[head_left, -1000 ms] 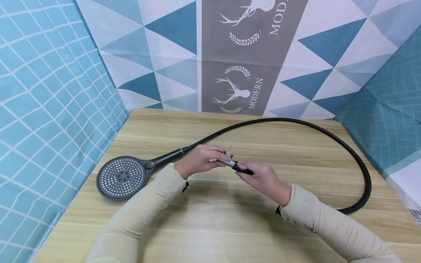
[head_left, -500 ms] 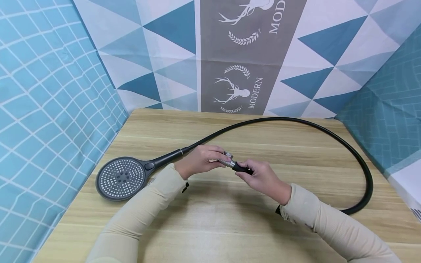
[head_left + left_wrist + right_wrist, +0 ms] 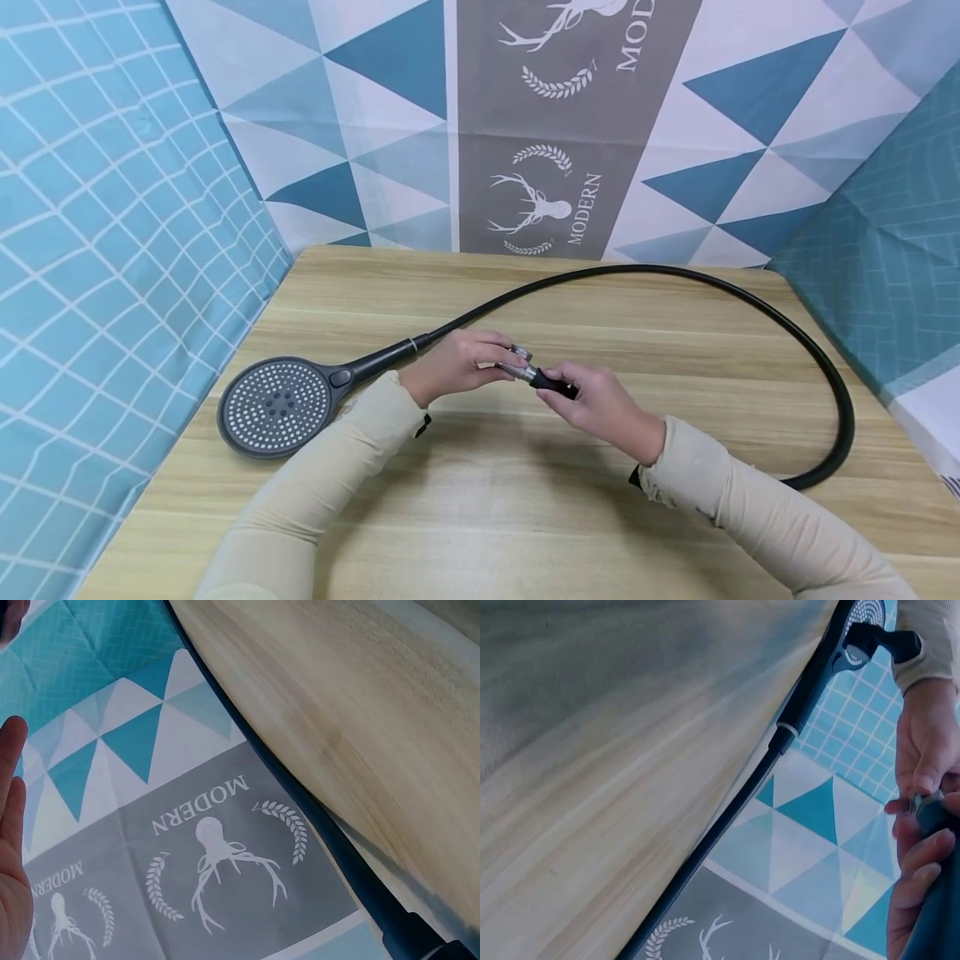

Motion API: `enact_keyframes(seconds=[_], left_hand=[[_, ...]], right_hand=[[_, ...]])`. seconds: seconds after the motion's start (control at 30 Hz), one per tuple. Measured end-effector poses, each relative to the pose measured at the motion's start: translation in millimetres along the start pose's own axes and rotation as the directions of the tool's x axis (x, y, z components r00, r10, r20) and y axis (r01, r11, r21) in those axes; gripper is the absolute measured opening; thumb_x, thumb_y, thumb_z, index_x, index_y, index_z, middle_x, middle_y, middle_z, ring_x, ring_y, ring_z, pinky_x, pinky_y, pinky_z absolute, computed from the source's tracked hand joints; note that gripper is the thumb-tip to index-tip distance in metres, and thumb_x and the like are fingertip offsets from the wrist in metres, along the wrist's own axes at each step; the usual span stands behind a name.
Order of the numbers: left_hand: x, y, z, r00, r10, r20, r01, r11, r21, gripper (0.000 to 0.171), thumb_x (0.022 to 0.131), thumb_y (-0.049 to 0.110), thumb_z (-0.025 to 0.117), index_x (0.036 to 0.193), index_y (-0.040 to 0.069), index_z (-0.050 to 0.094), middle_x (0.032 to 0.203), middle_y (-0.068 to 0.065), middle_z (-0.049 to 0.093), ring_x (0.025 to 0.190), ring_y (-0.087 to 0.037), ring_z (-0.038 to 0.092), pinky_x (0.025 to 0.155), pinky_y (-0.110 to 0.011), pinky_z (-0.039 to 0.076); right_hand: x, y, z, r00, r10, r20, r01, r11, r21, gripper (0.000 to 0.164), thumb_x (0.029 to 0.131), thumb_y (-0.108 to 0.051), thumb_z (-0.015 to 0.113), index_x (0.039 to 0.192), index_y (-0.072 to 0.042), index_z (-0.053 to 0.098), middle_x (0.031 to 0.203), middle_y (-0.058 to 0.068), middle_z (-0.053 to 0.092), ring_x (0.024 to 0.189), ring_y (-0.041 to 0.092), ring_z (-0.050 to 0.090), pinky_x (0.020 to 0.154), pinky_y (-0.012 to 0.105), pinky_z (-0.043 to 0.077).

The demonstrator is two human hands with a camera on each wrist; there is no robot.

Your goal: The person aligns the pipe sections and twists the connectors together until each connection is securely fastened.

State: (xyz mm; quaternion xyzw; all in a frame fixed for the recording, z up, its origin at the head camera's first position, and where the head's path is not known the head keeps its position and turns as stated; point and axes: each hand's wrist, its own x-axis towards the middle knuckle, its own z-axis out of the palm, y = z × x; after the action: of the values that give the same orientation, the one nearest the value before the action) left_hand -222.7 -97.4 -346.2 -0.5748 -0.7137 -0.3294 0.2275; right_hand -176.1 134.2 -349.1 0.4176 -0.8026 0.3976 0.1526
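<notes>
In the head view my left hand (image 3: 453, 367) pinches a silver metal fitting (image 3: 521, 372) between thumb and fingers. My right hand (image 3: 600, 406) grips the black hose end (image 3: 546, 382) right beside that fitting. From there the black shower hose (image 3: 645, 269) loops round the back and right of the table. Its other end joins the handle of a dark grey shower head (image 3: 276, 408), which lies face up to the left of my left hand. In the right wrist view the fingers of both hands meet at the fitting, partly hiding it.
All of this is over a wood-grain table (image 3: 480, 533). A blue tile-patterned sheet (image 3: 112, 250) rises at the left, a triangle-patterned backdrop with deer prints (image 3: 540, 200) behind, and a teal sheet (image 3: 885, 250) at the right.
Both hands keep their place and hold. The hose loop at the right has shifted slightly outward.
</notes>
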Motion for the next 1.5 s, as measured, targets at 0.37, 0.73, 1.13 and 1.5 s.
enact_keyframes(seconds=[0.37,0.73,1.13,1.5], left_hand=[[2.4,0.9,-5.0,1.000,0.000,-0.005,0.001,1.000,0.017,0.023,0.071,-0.002,0.081,0.093,0.003,0.074,0.098,-0.012,0.071,0.089,-0.019,0.068,0.081,-0.020,0.051],[1.0,2.9,-4.8,1.000,0.008,-0.003,-0.008,1.000,0.027,0.024,0.071,-0.001,0.081,0.093,0.003,0.074,0.098,-0.011,0.071,0.088,-0.018,0.068,0.082,-0.020,0.051],[0.1,3.2,-4.8,1.000,0.004,-0.003,-0.004,0.999,0.041,0.023,0.071,-0.001,0.081,0.092,0.004,0.074,0.097,-0.011,0.071,0.088,-0.018,0.068,0.081,-0.020,0.051],[-1.5,3.0,-5.3,1.000,-0.013,0.001,0.013,0.999,0.039,0.023,0.071,0.000,0.081,0.092,0.004,0.073,0.094,-0.010,0.070,0.086,-0.018,0.068,0.080,-0.021,0.051]], right_hand=[[-0.5,3.6,5.5,0.961,-0.239,-0.137,0.226,0.969,-0.105,0.041,0.055,0.020,0.080,0.093,0.010,0.066,0.088,0.020,0.068,0.070,0.025,0.066,0.062,0.026,0.055],[1.4,3.9,5.3,0.926,-0.349,-0.146,0.327,0.933,-0.152,0.042,0.049,0.021,0.080,0.089,0.013,0.070,0.082,0.022,0.070,0.070,0.030,0.070,0.062,0.026,0.055],[0.3,2.8,3.4,0.960,-0.259,-0.105,0.245,0.961,-0.131,0.038,0.057,0.017,0.080,0.093,0.014,0.069,0.085,0.023,0.070,0.070,0.027,0.071,0.057,0.025,0.054],[-0.5,1.6,5.5,0.987,-0.135,-0.085,0.127,0.987,-0.095,0.039,0.065,0.011,0.080,0.102,0.009,0.066,0.089,0.017,0.070,0.063,0.013,0.063,0.053,0.018,0.050]])
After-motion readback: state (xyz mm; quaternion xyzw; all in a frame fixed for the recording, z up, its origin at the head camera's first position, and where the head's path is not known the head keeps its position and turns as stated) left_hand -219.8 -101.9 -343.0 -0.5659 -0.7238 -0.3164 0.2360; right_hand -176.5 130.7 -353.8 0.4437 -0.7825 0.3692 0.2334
